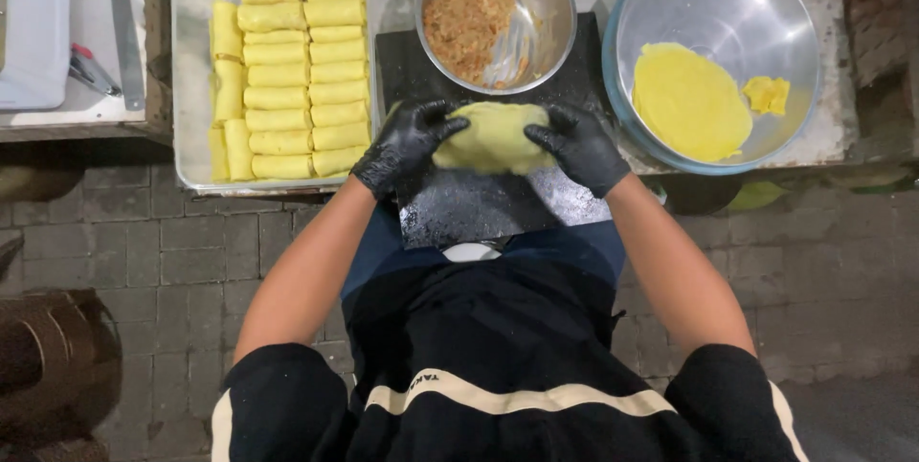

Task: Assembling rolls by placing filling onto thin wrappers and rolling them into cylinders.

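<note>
Yellow crepe wrap [494, 136] sits on the black board [479, 203], centre of the surface [842, 151], near edge. It's part-folded, bulging, filling apparently inside. Both hands in black gloves are clamped on it: left hand [407, 143] on its left end, right hand [579, 146] on its right end, fingers curled over the top. Hands are apart, the wrap between them.

Just far of the wrap: small steel bowl [498, 17] with shredded orange-brown filling, roughly half left, and a utensil in it, type unclear. Right: big steel bowl [718, 50] holding a stack of flat yellow crepes [691, 103] plus a scrap of one [768, 94]. Left: rectangular tray [191, 69] with two columns of finished rolls [287, 74], a few more standing along its left side, nearly full.

My read: well along. Many rolls done, this one mid-fold, some crepes and filling left.

Far left: a white board and a metal tool, a paved floor beneath.
</note>
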